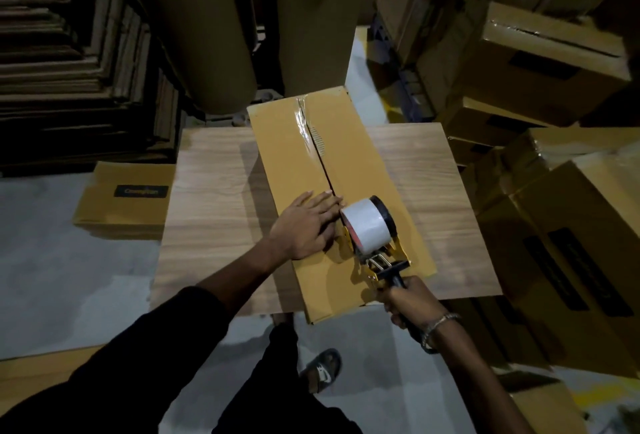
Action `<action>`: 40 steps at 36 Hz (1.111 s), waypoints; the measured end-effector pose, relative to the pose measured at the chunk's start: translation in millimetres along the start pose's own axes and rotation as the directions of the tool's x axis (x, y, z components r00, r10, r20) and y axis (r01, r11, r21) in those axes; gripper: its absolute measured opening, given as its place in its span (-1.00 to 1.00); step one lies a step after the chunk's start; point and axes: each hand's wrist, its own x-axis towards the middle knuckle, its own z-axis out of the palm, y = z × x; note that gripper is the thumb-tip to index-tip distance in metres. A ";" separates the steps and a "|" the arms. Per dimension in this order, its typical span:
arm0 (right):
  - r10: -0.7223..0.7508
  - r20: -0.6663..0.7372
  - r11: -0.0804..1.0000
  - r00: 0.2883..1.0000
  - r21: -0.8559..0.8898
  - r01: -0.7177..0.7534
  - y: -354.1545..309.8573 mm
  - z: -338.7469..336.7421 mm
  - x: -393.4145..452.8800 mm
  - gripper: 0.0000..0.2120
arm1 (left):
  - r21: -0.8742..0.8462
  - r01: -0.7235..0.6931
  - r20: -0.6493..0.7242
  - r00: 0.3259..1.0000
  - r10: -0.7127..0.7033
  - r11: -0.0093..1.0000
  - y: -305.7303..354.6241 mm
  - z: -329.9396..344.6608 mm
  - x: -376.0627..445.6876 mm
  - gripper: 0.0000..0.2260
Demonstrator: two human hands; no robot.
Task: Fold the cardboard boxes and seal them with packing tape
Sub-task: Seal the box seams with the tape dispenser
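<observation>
A long yellow-brown cardboard box [349, 163] lies lengthwise on a small wooden table [211, 198], its two top flaps meeting at a centre seam. Clear tape shines along the far part of that seam [303, 121]. My left hand [306, 225] lies flat on the left flap beside the seam, fingers straight. My right hand [410, 302] grips the black handle of a yellow tape dispenser [372, 246] that carries a white tape roll [367, 225]. The dispenser rests on the box near its close end.
Sealed and stacked boxes [568, 211] crowd the right side. A flat box with a black label [126, 198] lies on the floor at left. Large brown paper rolls [214, 28] and stacks of flat cardboard [69, 69] stand behind the table. My sandalled foot [323, 369] is below the table edge.
</observation>
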 end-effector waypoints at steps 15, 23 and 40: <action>-0.042 -0.008 0.999 0.999 0.014 0.042 15.2 1.5 -12.3 -0.84 | 0.074 -0.149 0.120 0.983 0.140 0.986 27.7 1.5 -15.2 -0.44; 0.008 -0.031 0.999 0.999 0.033 -0.007 42.0 -9.6 -34.5 -0.75 | 0.119 -0.106 0.075 0.992 0.097 0.987 27.0 8.8 -12.9 -0.48; 0.069 0.003 0.989 0.998 0.131 -0.069 65.1 -25.4 -78.3 -0.71 | 0.120 -0.130 0.059 0.991 0.124 0.984 57.1 15.9 -33.3 -0.46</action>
